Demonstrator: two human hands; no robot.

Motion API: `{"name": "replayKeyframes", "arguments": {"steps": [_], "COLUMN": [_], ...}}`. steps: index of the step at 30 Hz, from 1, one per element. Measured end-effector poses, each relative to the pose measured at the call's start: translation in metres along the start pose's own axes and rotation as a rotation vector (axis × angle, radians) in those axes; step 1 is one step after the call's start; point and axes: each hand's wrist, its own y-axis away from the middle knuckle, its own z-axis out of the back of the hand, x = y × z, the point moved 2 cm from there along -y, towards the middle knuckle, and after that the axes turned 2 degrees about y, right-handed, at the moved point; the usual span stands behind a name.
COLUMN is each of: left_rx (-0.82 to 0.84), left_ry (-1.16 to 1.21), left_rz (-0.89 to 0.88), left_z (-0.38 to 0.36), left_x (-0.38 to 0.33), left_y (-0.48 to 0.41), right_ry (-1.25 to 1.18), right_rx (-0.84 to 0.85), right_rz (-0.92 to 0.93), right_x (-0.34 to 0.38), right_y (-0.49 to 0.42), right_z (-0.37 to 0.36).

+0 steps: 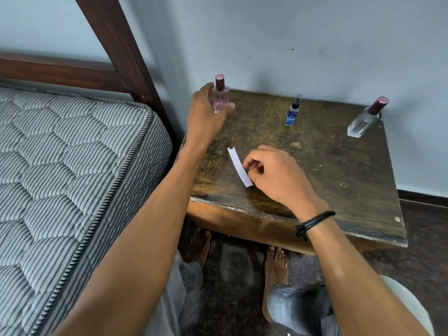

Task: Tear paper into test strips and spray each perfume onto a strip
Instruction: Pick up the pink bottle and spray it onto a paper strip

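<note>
A pink perfume bottle (220,96) with a dark red cap stands upright at the far left corner of the worn wooden table (339,166). My left hand (206,115) is wrapped around it from the left. A white paper strip (239,167) lies flat near the table's front, and the fingertips of my right hand (274,175) pinch its right edge. A small blue spray bottle (293,111) stands at the back middle. A clear square bottle (366,118) with a dark red cap stands at the back right corner.
A bed with a striped mattress (60,178) and a dark wooden frame (116,40) lies close to the table's left side. A pale wall runs behind the table. My bare feet (274,265) rest on the dark floor below the table edge.
</note>
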Motion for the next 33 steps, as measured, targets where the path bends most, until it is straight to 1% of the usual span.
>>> {"name": "replayKeyframes", "arguments": {"steps": [2, 7, 19, 27, 33], "left_rx": [-0.012, -0.054, -0.186, -0.103, -0.094], "left_ry": [-0.007, -0.056, -0.107, -0.069, -0.021], "left_rz": [-0.023, -0.011, -0.013, -0.004, -0.013], "left_z": [-0.007, -0.016, -0.014, -0.006, 0.007], "left_x": [-0.001, 0.000, 0.001, 0.008, -0.001], "left_y": [-0.002, -0.010, -0.018, -0.024, -0.023], "right_ry": [0.001, 0.007, 0.005, 0.017, 0.012], "right_rx": [-0.003, -0.005, 0.009, 0.038, -0.035], "right_rz": [-0.004, 0.009, 0.007, 0.001, 0.007], "right_x": [-0.001, 0.000, 0.000, 0.002, 0.002], "right_y": [0.001, 0.001, -0.001, -0.001, -0.003], "right_z": [0.001, 0.002, -0.002, -0.003, -0.001]}}
